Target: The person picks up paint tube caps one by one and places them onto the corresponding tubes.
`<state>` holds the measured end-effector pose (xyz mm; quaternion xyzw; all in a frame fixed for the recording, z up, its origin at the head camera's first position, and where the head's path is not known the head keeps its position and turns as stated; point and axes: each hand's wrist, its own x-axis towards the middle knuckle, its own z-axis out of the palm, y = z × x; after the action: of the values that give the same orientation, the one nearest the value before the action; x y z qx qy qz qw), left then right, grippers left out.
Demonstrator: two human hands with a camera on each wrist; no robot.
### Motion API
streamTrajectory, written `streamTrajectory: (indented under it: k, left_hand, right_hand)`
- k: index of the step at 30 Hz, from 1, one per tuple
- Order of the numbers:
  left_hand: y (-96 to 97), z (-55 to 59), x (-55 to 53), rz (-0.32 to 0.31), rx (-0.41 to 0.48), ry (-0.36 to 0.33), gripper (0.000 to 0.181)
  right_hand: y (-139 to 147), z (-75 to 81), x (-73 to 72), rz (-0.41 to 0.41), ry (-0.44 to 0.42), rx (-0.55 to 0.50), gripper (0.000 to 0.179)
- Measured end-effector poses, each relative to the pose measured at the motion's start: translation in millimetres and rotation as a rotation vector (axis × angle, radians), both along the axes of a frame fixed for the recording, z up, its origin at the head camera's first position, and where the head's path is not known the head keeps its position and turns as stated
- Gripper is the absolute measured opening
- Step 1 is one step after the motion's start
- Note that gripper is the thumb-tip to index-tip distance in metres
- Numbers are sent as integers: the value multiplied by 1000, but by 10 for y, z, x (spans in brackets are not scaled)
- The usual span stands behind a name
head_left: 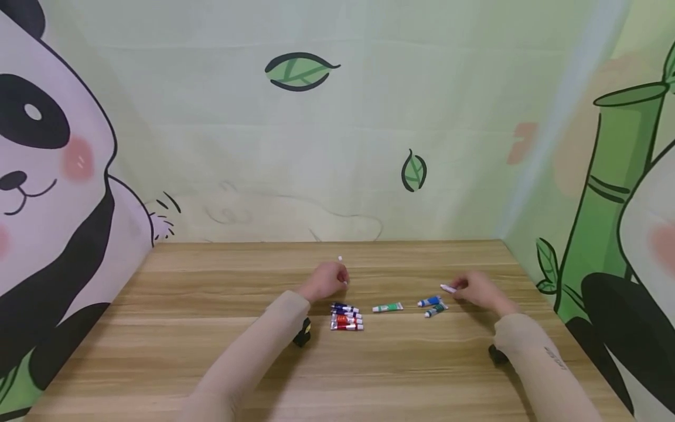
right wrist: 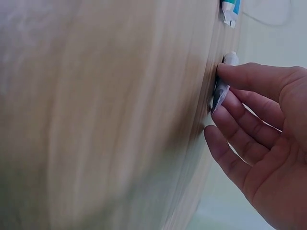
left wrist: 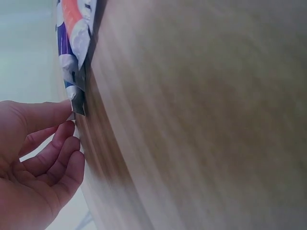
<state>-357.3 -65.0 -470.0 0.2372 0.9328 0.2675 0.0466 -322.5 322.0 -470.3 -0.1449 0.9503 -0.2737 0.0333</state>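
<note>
My left hand (head_left: 324,281) is beside the far end of a stack of paint tubes (head_left: 346,320) with red, orange and dark blue or purple labels. Its thumb and index finger pinch a small pale thing (left wrist: 72,116), mostly hidden behind the fingers; I cannot tell what it is. In the left wrist view the thumb is right at the crimped end of the nearest tube. Over on the right, my right hand (head_left: 477,290) pinches a whitish paint tube (right wrist: 221,90) between thumb and fingers, low over the table, its white cap pointing left.
Between the hands lie a green paint tube (head_left: 387,308), a blue tube (head_left: 429,301) and a teal tube (head_left: 436,310). A small white bit (head_left: 340,258) shows just beyond my left hand. The wooden table (head_left: 211,351) meets a printed backdrop (head_left: 337,193) behind.
</note>
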Motion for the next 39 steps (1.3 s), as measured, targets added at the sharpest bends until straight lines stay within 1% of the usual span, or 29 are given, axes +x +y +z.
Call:
streamTrajectory:
  k: [3,7,10,16,19,23,25,27,31,33,36,39]
  left_hand:
    - [9,13,4,-5,-19,11,5]
    - [17,24,14,9,-23,-26,4]
    - [14,25,19,3,-20,-38,4]
    - [-9,7,-8,-27,-29,-7,5]
    - [-37,16,-10,-22,-19,-8,6]
    - [-110,52,-29,-15,2,12,6]
    - [-165,87,-52,-10,13,21,6]
    - [-226,134,-74,9,9,26,5]
    - [-348,251,-113,46,-11,36,5]
    - [-411,303,-125,55,-11,38,5]
    - [-512,380,-116,70,10,17,5]
    - [-592,454,-90,75,37,13,5]
  right_hand:
    - [32,-1,7,3,-4,-16,15]
    - [65,6,31,-7,-12,-26,16]
    - [97,15,50,-15,-19,-31,17]
    - [173,2,55,-12,-30,-44,18]
    - [194,-1,58,-16,-48,-59,18]
    - [194,34,72,-42,-86,-78,19]
    - [192,71,82,-58,-107,-83,20]
    - [201,111,86,-71,-116,-83,21]
    - [241,205,93,-73,-71,-57,24]
    - [259,254,93,-71,-28,-45,24]
    - [257,320,83,-80,1,-40,23]
    - [238,376,60,-87,20,-43,24]
